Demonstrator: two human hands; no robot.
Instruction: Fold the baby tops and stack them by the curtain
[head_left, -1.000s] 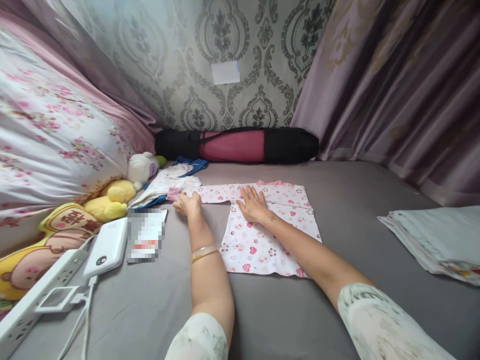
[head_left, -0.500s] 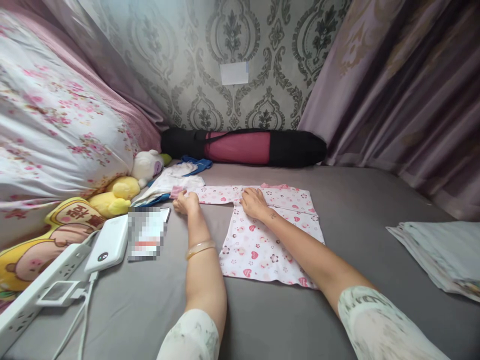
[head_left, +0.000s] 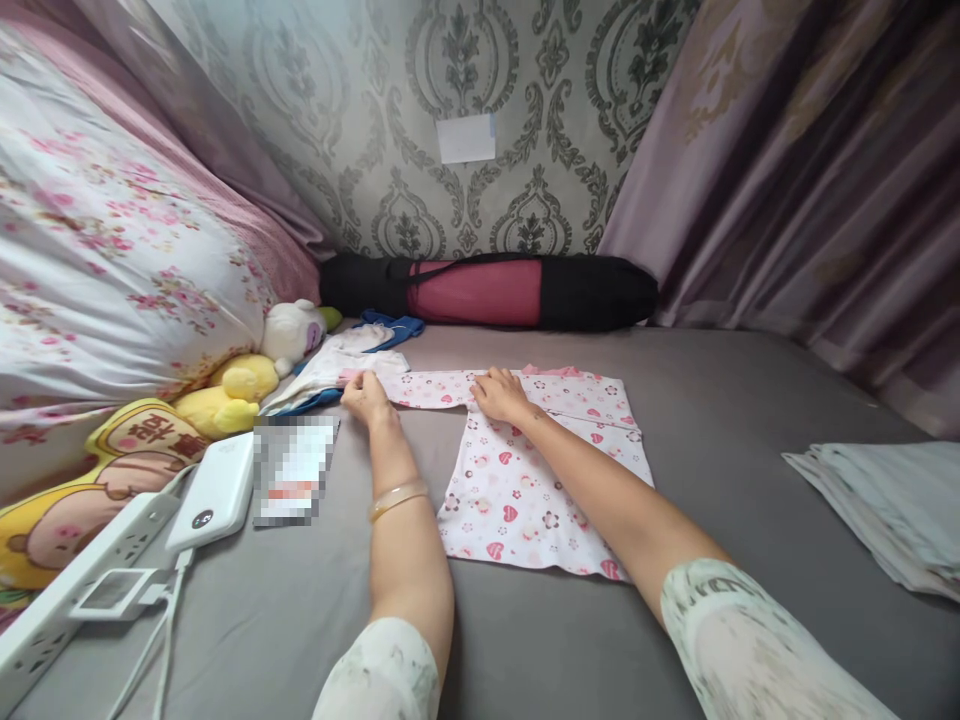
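A white children's top (head_left: pixel 517 490) with pink hearts and flowers lies flat on the grey sheet (head_left: pixel 525 640), half folded, one sleeve stretched out to the left. At the pink cuff of that sleeve my left hand (head_left: pixel 367 398) is closed, its fingers pinching the cuff. My right hand (head_left: pixel 501 395) rests palm down where the sleeve meets the body, fingers spread over the cloth. A strip of pink trim (head_left: pixel 559 371) shows along the top's far edge.
Beyond the top lies a long black and red bag (head_left: pixel 480 293). White and blue clothes (head_left: pixel 345 362), plush toys (head_left: pixel 232 393), a power bank (head_left: pixel 214 490) and a power strip (head_left: pixel 82 580) are on the left. Folded cloths (head_left: pixel 892 510) sit at the right.
My right hand has shifted slightly left along the sleeve. My left hand stays at the cuff, its wrist a little higher. The view has moved slightly.
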